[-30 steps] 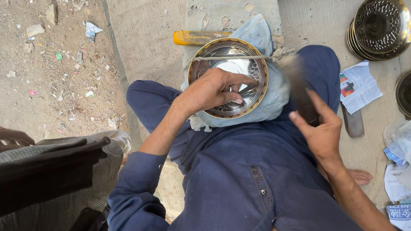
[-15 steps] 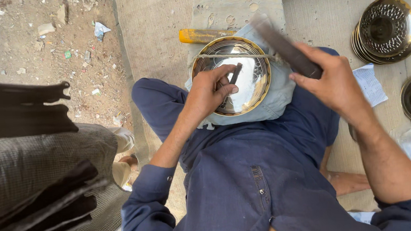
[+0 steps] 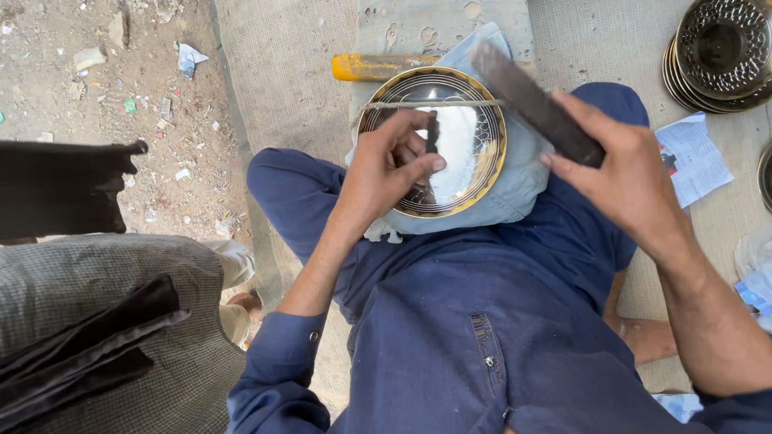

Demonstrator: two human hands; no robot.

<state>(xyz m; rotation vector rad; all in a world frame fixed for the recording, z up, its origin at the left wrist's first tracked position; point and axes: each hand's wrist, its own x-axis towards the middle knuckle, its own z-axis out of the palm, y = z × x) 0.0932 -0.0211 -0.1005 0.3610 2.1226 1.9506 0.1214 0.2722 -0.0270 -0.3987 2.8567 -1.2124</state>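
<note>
- Left hand [image 3: 391,171] pinches a thin tool against the round, mirror-bright brass-rimmed plate [image 3: 435,141]; a slip could scratch it.
- Right hand [image 3: 623,175] grips a dark flat bar [image 3: 534,104], which might glance off.

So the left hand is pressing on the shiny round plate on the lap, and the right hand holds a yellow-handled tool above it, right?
Not quite. In the head view the right hand holds a dark flat bar above the shiny round plate; the yellow-handled tool lies unheld on the mat beyond the plate. The left hand does press on the plate.
</note>
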